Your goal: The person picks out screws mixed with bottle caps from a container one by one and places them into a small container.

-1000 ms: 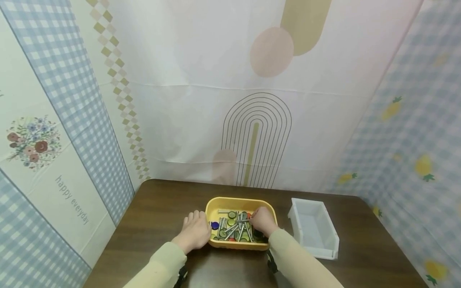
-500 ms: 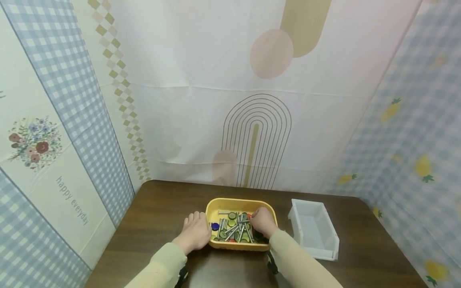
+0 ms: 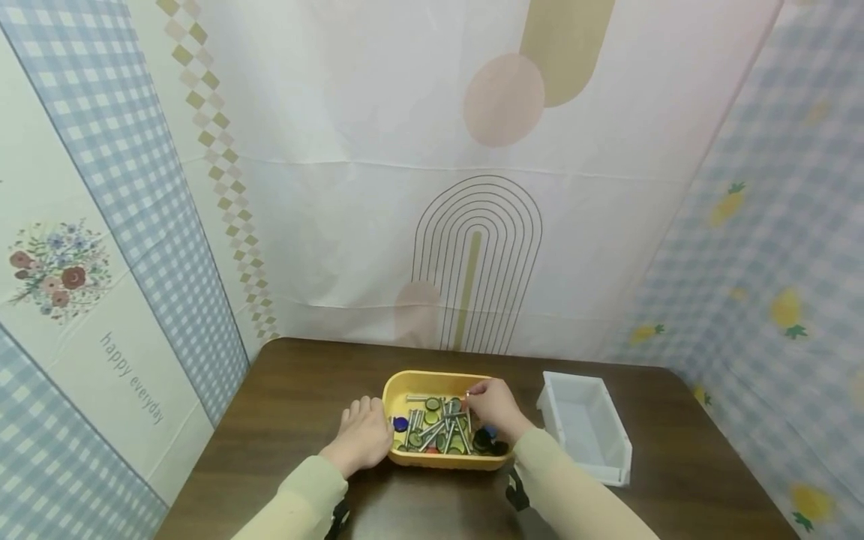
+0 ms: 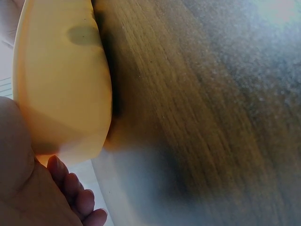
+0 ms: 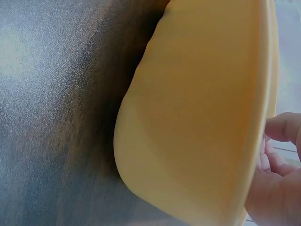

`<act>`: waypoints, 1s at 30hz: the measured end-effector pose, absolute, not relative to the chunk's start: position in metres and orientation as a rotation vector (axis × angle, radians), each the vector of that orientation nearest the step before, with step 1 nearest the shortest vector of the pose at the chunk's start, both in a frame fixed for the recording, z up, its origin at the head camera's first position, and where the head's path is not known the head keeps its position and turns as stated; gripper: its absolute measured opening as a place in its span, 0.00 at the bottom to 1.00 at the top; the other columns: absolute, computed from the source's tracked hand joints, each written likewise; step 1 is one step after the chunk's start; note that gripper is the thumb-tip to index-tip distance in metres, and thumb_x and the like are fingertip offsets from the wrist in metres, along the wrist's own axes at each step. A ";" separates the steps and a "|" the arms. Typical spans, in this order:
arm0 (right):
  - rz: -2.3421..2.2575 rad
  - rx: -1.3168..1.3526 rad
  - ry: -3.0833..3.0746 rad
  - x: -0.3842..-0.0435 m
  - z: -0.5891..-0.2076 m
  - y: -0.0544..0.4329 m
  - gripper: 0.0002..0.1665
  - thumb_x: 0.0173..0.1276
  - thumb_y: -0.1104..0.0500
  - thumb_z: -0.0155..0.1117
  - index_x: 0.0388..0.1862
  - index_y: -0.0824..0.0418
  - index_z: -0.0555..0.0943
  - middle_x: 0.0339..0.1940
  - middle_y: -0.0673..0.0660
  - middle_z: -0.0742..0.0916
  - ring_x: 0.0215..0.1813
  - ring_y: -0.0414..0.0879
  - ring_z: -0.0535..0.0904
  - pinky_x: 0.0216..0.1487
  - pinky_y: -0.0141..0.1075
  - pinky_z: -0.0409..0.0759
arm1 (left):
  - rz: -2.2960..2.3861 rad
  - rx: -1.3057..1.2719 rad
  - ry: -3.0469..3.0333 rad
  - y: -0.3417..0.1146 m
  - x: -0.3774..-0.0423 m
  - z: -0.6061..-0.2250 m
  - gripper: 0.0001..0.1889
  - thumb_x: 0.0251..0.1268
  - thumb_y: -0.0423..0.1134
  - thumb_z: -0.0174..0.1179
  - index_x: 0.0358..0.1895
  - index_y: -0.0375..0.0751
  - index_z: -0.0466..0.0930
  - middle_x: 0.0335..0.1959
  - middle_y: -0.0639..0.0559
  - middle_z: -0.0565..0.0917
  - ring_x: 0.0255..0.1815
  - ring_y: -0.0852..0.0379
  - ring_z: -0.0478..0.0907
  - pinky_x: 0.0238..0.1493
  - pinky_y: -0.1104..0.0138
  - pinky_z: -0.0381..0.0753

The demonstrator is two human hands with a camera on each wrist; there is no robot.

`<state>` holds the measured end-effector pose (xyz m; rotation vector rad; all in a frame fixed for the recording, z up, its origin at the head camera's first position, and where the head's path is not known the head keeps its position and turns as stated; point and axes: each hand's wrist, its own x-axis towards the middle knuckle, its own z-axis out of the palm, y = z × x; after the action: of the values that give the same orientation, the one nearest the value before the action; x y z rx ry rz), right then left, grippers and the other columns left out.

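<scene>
A yellow plastic tub (image 3: 445, 462) on the brown table holds several silver bolts (image 3: 432, 431) and round bottle caps, mostly green, with a blue cap (image 3: 400, 424) at the left. My left hand (image 3: 364, 435) grips the tub's left wall; in the left wrist view its fingertips (image 4: 73, 183) lie against the tub's corner. Over the tub's right side, my right hand (image 3: 496, 406) pinches a slim silver bolt (image 3: 469, 415) that points down. The tub's wall hides the bolt in the right wrist view, where the thumb (image 5: 284, 127) and curled fingers show beyond the rim.
To the right of the tub stands a white open bin (image 3: 590, 427) with a lower front lip. Black caps (image 3: 484, 441) lie in the tub's right corner. A patterned cloth (image 3: 378, 225) hangs behind the table's far edge.
My right hand has risen slightly, bringing the bolt from lying flat to pointing down. Black and blue caps beneath the hand have come into sight. My left hand has stayed on the tub.
</scene>
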<state>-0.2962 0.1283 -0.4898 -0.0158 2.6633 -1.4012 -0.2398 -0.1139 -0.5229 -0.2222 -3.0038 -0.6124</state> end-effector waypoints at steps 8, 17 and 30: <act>-1.525 -0.042 2.551 -0.297 -0.488 0.132 0.10 0.64 0.66 0.61 0.41 0.73 0.80 0.36 0.63 0.85 0.33 0.52 0.83 0.39 0.44 0.81 | -0.618 -0.218 -3.004 -0.114 -0.241 -0.523 0.09 0.66 0.39 0.48 0.35 0.36 0.65 0.30 0.46 0.62 0.35 0.47 0.60 0.40 0.53 0.61; -1.629 -0.149 2.444 -0.302 -0.489 0.135 0.16 0.68 0.63 0.60 0.49 0.75 0.79 0.39 0.67 0.86 0.39 0.58 0.84 0.44 0.48 0.81 | -0.630 -0.194 -3.004 -0.116 -0.241 -0.522 0.11 0.65 0.40 0.50 0.37 0.34 0.65 0.31 0.45 0.62 0.36 0.46 0.60 0.41 0.52 0.61; -1.476 -0.031 2.584 -0.301 -0.487 0.145 0.11 0.65 0.58 0.65 0.39 0.65 0.84 0.31 0.55 0.86 0.32 0.46 0.82 0.40 0.46 0.81 | -0.611 -0.216 -2.968 -0.114 -0.241 -0.531 0.10 0.65 0.40 0.50 0.38 0.34 0.66 0.31 0.46 0.62 0.35 0.46 0.60 0.41 0.53 0.61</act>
<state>-0.3012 0.1450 -0.4868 -0.0314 2.5843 -1.4757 -0.2411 -0.1135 -0.5311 -0.2164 -2.9676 -0.6115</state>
